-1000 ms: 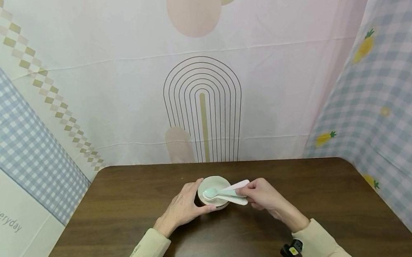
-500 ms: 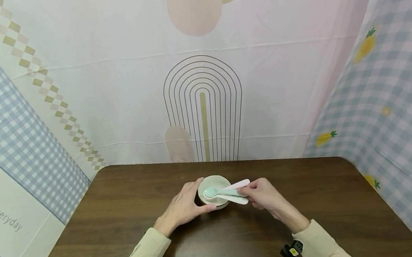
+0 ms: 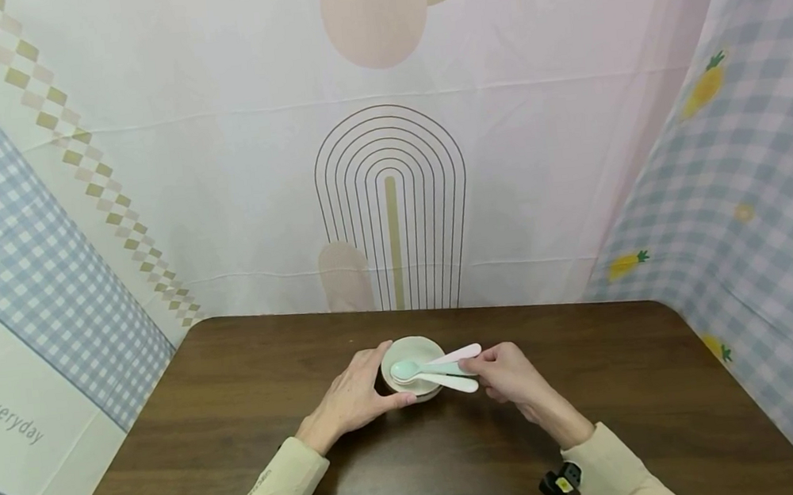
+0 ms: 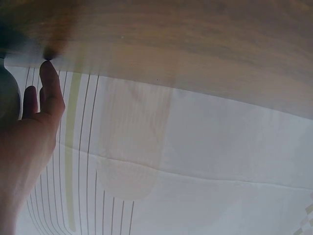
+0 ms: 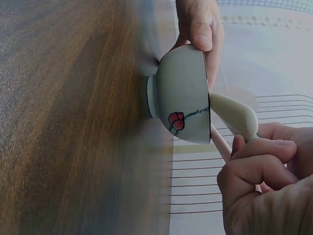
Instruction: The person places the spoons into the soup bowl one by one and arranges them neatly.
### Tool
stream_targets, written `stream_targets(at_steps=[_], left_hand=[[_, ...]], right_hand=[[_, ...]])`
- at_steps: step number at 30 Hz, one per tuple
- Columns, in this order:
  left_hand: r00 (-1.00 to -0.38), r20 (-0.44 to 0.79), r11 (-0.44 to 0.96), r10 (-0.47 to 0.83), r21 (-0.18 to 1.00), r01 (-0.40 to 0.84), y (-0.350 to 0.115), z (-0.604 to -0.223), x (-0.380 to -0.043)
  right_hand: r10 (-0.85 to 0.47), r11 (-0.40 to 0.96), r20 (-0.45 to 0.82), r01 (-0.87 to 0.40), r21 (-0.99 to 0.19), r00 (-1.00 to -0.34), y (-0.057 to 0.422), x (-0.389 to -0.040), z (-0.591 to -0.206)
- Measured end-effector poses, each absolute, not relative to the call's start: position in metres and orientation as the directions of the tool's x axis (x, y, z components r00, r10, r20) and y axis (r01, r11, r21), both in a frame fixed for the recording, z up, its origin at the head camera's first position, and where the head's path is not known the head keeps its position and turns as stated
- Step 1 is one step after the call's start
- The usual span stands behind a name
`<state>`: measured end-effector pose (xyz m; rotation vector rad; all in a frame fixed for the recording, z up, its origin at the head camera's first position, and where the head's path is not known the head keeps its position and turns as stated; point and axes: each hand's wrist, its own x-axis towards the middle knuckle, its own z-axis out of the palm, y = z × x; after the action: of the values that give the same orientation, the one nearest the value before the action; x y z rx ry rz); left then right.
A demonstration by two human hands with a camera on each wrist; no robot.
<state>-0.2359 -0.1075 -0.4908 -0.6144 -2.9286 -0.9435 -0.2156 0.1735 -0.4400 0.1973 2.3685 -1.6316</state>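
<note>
A small pale bowl (image 3: pixel 415 346) stands on the table, its side painted with a red motif in the right wrist view. My left hand (image 3: pixel 355 395) grips it from the left, thumb at the near side and fingers round the far side. Three spoons lean in the bowl, handles over its right rim. My right hand (image 3: pixel 513 380) pinches the handle of the mint-green spoon (image 3: pixel 435 370), which lies over the others. Beside it are a cream spoon (image 3: pixel 457 383) and a pale pink spoon (image 3: pixel 464 352). The bowls of these two are largely hidden.
The dark wooden table (image 3: pixel 238 390) runs back to a patterned cloth (image 3: pixel 257 213) hung behind it. Checked cloths hang along the left and right sides. A black device (image 3: pixel 561 483) is strapped at the right wrist.
The mint-green spoon and right fingers shift very slightly right, and the cream handle sits marginally higher. The left hand keeps its hold on the bowl.
</note>
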Motion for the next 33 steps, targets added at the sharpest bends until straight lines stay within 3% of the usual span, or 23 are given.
stream_targets(at_steps=[33], left_hand=[[-0.922, 0.118, 0.741, 0.368, 0.562, 0.367, -0.108, -0.491, -0.237]], right_hand=[[-0.076, 0.324, -0.299, 0.260, -0.910, -0.951, 0.178, -0.219, -0.451]])
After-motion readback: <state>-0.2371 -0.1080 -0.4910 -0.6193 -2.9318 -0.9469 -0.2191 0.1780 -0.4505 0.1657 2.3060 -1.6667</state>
